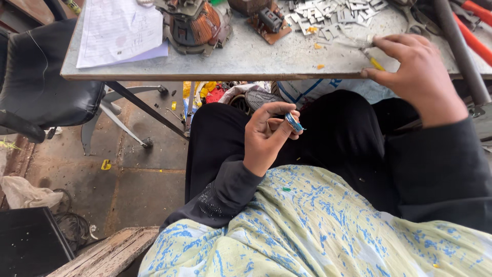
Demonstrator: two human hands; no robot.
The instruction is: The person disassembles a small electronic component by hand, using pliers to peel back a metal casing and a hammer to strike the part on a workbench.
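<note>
My left hand (267, 134) is raised over my lap, fingers pinched on a small blue-and-silver part (293, 122). My right hand (415, 72) reaches onto the grey worktable (246, 56), gripping a thin tool with a yellow handle (375, 63) near a pile of small flat metal pieces (333, 15). Both arms wear black sleeves. A pale cloth with blue print (318, 231) covers my lap.
On the table stand a motor stator with copper windings (193, 25), a small rusty component on a board (267, 21) and sheets of paper (120, 31). A black chair (41, 82) sits at left. Red-handled tools (474, 31) lie at the far right.
</note>
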